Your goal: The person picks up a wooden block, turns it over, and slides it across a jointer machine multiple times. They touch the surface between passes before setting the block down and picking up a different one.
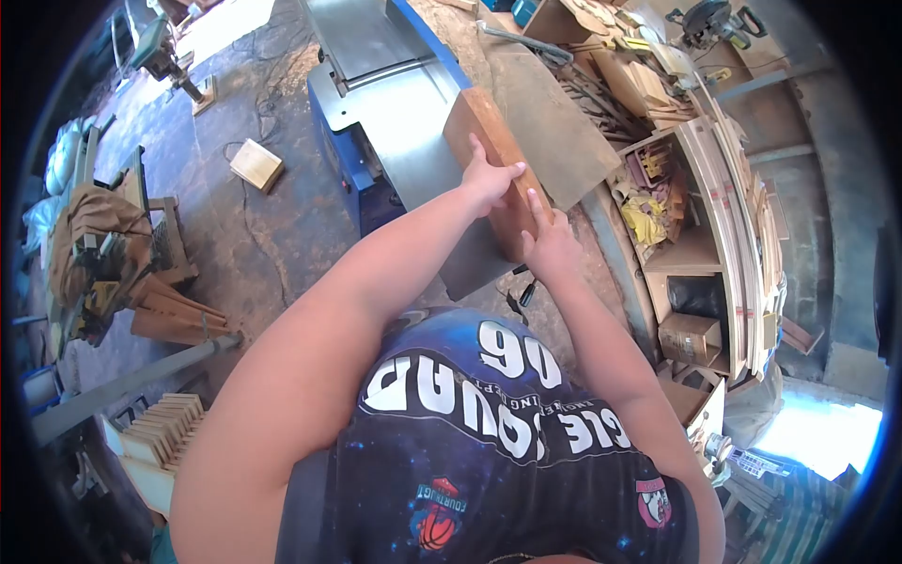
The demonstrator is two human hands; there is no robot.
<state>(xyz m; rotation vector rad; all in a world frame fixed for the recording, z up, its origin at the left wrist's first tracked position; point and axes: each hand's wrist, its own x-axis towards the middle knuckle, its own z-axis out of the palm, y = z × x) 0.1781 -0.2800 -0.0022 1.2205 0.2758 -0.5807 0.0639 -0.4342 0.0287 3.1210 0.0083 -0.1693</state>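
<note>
A thick reddish-brown wooden board [489, 122] stands on its edge on the metal bed of a blue jointer [395, 113], alongside the fence. My left hand [489, 181] presses the board's left face, with its thumb over the top edge. Behind it, my right hand [552, 246] grips the board near its close end, fingers along the top edge. Both hands touch the wood, and they are close together. The underside of the board against the bed is hidden.
A flat sheet panel [545, 122] lies right of the jointer. Shelving [681, 235] with offcuts and a cardboard box [691, 338] stands farther right. A small wooden block [256, 165] rests on the floor at left. A miter saw [709, 23] sits at the upper right.
</note>
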